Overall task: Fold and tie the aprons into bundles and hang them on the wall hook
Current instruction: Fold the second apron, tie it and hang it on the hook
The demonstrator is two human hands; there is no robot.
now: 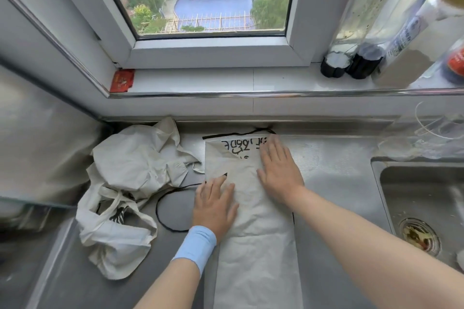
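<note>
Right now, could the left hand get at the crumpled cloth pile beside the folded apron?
Probably yes: the left hand lies flat on the folded apron, and the crumpled cloth pile sits left of it, only a black cord between.

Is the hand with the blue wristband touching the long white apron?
Touching. The head view shows the left hand lying flat on the folded apron, across its left edge, with no gap between them.

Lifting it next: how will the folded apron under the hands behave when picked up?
Probably floppy: the folded apron is thin, creased cloth that the left hand and right hand press flat. Likely light. Its black cord loops loose on the counter and may dangle or snag.
</note>
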